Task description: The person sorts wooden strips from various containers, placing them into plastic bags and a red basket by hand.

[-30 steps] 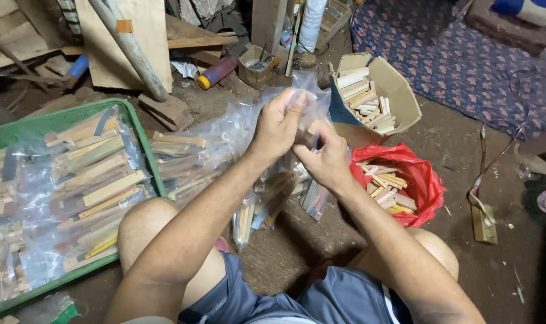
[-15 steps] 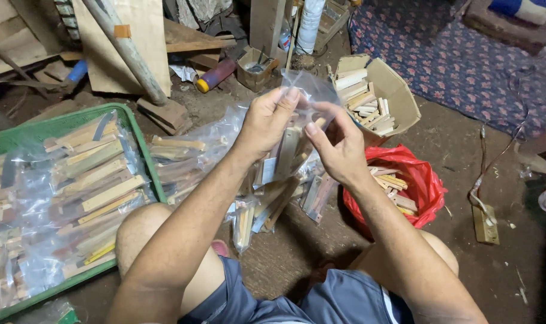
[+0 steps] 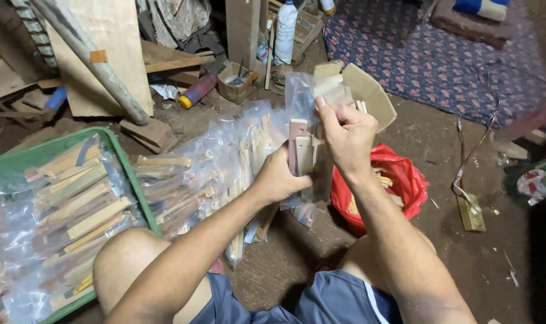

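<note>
My left hand [image 3: 280,177] grips a clear plastic bag [image 3: 301,96] from below, with a few small wooden pieces [image 3: 303,153] standing upright inside it. My right hand [image 3: 345,135] pinches the bag's upper part from the right, thumb pointing up along the plastic. Both hands are raised in front of me, above a heap of bagged wooden pieces [image 3: 195,180] on the dirt floor. I sit with my knees apart, the left knee [image 3: 126,258] near the heap.
A green crate [image 3: 114,141] of bagged wooden strips stands at left. A red plastic bag [image 3: 399,180] of wood bits and a cardboard box [image 3: 372,93] lie behind my hands. Boards, a pole, a water bottle [image 3: 285,30] and a patterned mat [image 3: 441,60] fill the back.
Both hands have lifted the bag higher and turned it upright. The left hand has slid down to its lower part, and the right hand now pinches the top.
</note>
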